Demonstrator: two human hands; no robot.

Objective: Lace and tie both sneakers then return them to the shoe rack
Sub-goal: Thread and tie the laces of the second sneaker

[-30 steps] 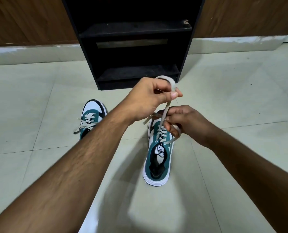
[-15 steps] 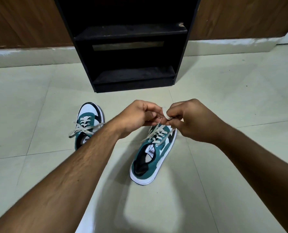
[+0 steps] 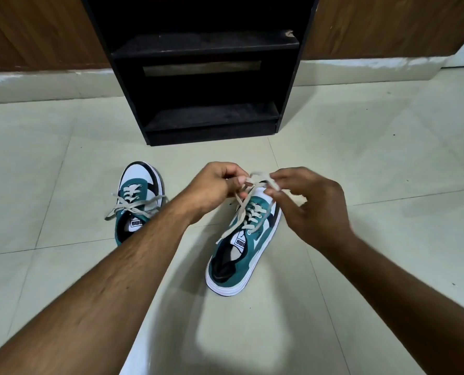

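Two teal, white and black sneakers stand on the tiled floor. The left sneaker (image 3: 137, 201) sits with its beige laces tied in a loose bow. The right sneaker (image 3: 243, 244) points away and to the right, its heel toward me. Above its toe my left hand (image 3: 216, 185) pinches one part of the beige lace (image 3: 255, 178). My right hand (image 3: 309, 209) pinches the other part, with a loop between the two hands. One lace end hangs down over the tongue. The black shoe rack (image 3: 206, 77) stands behind, its shelves bare.
The rack stands against a wood-panelled wall (image 3: 36, 31) with a pale skirting (image 3: 44, 82). Pale floor tiles (image 3: 374, 144) spread to both sides of the shoes. My shadow falls on the floor in front of the right sneaker.
My left hand came down from its raised pull. Both hands now work the lace close together, drawing slightly apart. The right sneaker has turned, its toe swinging right.
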